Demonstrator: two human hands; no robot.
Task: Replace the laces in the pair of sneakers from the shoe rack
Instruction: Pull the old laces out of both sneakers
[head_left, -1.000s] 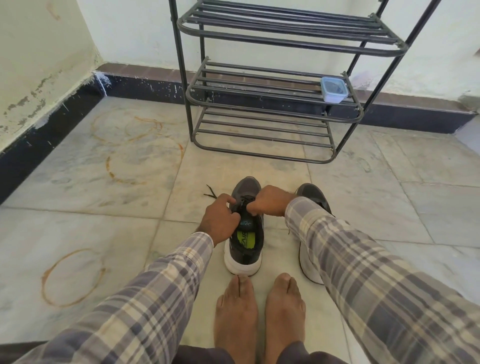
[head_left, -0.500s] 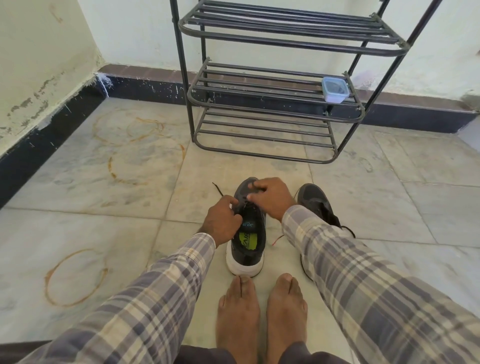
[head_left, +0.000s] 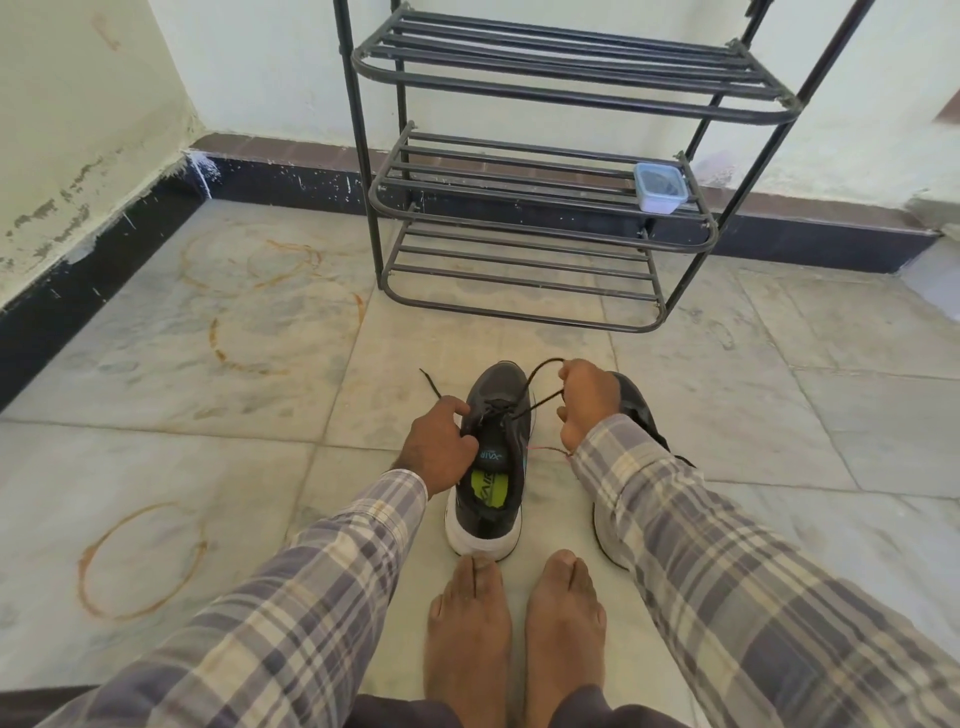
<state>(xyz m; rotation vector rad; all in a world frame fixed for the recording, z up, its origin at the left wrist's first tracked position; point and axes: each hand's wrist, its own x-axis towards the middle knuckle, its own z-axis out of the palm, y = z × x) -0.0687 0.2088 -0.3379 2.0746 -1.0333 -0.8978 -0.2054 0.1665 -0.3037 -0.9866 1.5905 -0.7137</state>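
Two hands at work on one sneaker. Right hand (head_left: 589, 402) fingers (head_left: 566, 375) pinched shut on a loop of black lace (head_left: 540, 371), drawn up and out from the eyelets toward the toe side. Left hand (head_left: 439, 447) fingers curled closed against the collar and tongue of the left sneaker (head_left: 491, 467), steadying it; whether a lace strand is also pinched there cannot be told, though a free lace end (head_left: 428, 379) pokes out just beyond the knuckles. Sneaker upright on the floor (head_left: 208, 389), heel toward bare feet (head_left: 514, 623), green insole visible inside. Judged stage: early, old lace only partly loosened from the upper eyelets, not yet removed. Second sneaker (head_left: 634, 405) just beside, mostly hidden behind the right sleeve; lacing state not readable. Remaining, by estimate: full unlacing of both, then threading of new laces. No replacement laces identifiable. Shoe rack (head_left: 519, 218) well apart, ahead; small lidded plastic box (head_left: 660, 187) on the middle shelf, right end, contents dark and unidentifiable. Other shelves bare.
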